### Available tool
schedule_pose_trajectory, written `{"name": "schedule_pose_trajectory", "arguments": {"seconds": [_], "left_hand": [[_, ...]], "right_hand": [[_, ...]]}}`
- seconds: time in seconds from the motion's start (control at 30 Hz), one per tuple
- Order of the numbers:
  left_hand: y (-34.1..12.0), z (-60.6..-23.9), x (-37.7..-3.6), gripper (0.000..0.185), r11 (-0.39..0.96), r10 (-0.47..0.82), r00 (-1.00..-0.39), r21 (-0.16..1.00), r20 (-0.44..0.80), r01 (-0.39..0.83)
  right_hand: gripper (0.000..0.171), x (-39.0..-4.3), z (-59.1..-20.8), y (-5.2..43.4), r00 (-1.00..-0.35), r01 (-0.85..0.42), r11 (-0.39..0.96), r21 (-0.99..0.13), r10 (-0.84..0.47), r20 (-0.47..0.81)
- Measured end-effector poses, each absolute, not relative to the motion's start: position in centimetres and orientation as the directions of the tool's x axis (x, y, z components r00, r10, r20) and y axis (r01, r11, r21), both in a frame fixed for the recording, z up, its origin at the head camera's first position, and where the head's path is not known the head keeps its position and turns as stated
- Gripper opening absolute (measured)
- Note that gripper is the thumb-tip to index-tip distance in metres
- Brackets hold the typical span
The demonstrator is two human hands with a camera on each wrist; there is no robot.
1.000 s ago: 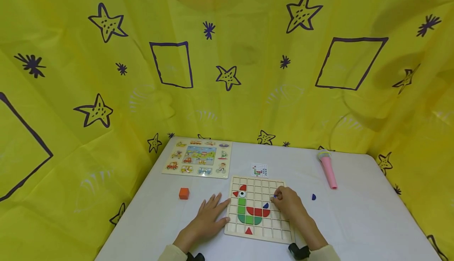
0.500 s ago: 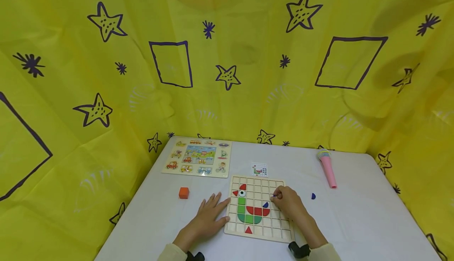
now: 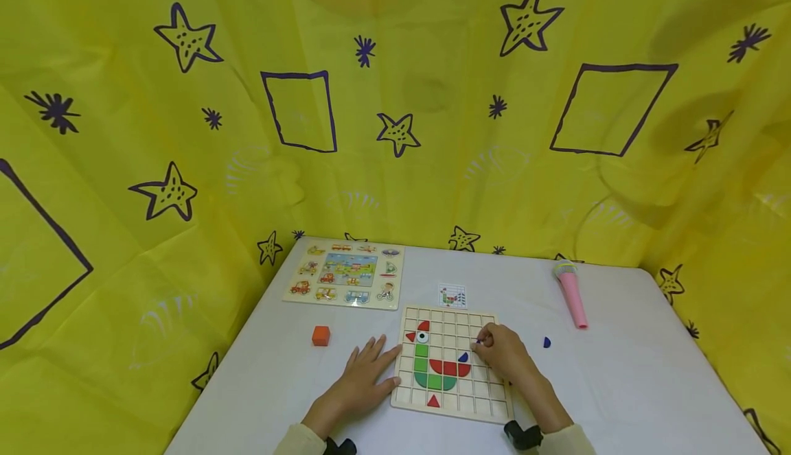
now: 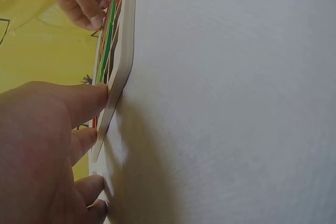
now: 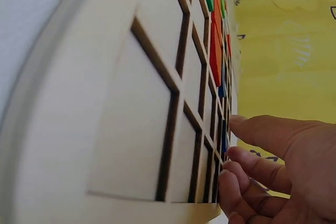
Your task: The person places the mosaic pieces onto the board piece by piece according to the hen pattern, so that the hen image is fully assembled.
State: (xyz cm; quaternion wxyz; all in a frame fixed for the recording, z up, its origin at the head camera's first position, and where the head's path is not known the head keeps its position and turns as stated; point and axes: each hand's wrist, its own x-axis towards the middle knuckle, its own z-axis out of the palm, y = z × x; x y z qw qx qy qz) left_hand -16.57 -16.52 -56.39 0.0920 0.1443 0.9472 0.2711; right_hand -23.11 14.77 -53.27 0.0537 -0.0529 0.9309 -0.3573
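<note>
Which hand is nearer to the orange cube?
Left hand: it is right of the orange cube, touching the grid board. Right hand is farther, over the board's right side.

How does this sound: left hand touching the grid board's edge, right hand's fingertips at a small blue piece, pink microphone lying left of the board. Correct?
Not quite: the pink microphone lies right of the grid board, as the head view shows. The left hand does touch its edge, and the right hand has its fingertips at a small blue piece.
</note>
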Motion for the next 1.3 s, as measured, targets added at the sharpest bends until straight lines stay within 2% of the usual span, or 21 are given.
{"name": "schedule_pose_trajectory", "arguments": {"seconds": [0.23,0.5,0.83,1.03,1.3], "left_hand": [[-16.5,-56.3,-16.6,0.063,0.809,0.322,-0.942,0.544,-0.098,0.220],[-16.5,-56.4,-16.6,0.063,0.812,0.323,-0.941,0.540,-0.102,0.221],[-16.5,-56.5,-16.7,0.063,0.818,0.325,-0.941,0.527,-0.094,0.230],[-16.5,-56.5,-16.6,0.064,0.813,0.321,-0.942,0.538,-0.095,0.222],[-16.5,-56.6,-16.6,0.063,0.811,0.319,-0.943,0.543,-0.099,0.217]], "right_hand": [[0.022,-23.8,-52.4,16.2,-0.990,-0.042,0.738,-0.673,-0.122,-0.072],[0.027,-25.4,-51.6,21.1,-0.996,-0.047,0.788,-0.614,-0.080,-0.026],[0.033,-25.9,-53.5,26.1,-0.996,0.027,0.851,-0.525,-0.023,-0.089],[0.021,-25.2,-53.9,26.4,-0.994,0.045,0.829,-0.557,-0.018,-0.107],[0.027,-24.6,-53.4,27.2,-0.980,0.041,0.808,-0.588,-0.082,-0.181]]}}
